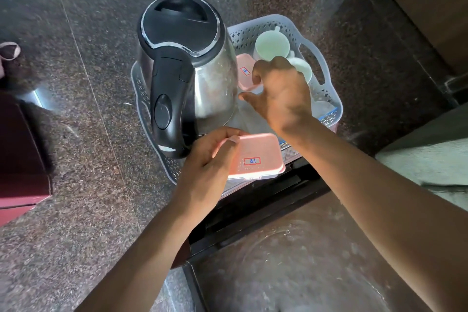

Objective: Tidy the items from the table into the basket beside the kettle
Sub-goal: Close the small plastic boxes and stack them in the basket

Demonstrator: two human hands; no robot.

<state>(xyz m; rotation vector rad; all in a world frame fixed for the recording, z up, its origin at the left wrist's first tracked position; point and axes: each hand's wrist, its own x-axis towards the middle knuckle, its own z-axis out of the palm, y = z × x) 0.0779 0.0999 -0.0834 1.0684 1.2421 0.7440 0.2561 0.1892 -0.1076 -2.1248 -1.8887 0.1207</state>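
Holding: pink box [255, 157] is gripped by left hand [207, 167] fingers [231, 143]. Right hand [281, 91] is spread, nothing grasped. Box should be set flat in basket [326, 68], just beyond those fingers.

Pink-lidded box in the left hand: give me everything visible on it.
The pink-lidded box is a flat rectangular plastic container with rounded corners, a pink lid on a pale base and a lid clip on its near edge. A red-bordered label reads 18. Lid up, slightly tilted, it is gripped at its left end by the left hand.
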